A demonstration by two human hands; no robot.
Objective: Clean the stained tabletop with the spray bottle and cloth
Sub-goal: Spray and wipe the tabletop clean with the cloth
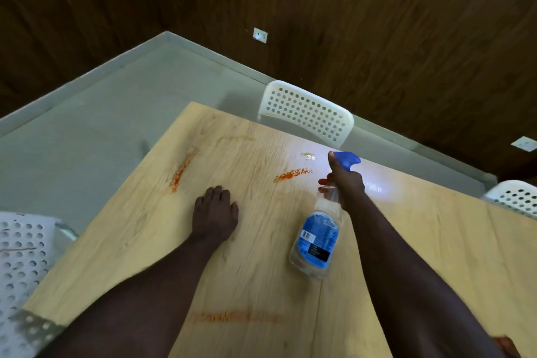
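Spray bottle [316, 238] right of middle, gripped round the neck by the right hand [345, 183], blue top near an orange stain [292, 175]. Left hand [215, 212] flat, palm down on the surface [450, 241]. Looks like the spraying step. Next: squeeze at the stains, then find the cloth, not in view. White chairs [308, 113], grey floor [116, 102], brown walls [377, 23] around.

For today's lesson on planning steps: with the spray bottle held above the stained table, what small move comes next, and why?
Probably squeeze the trigger: the right hand grips the spray bottle, its blue nozzle close to an orange stain that lies unwiped on the tabletop.
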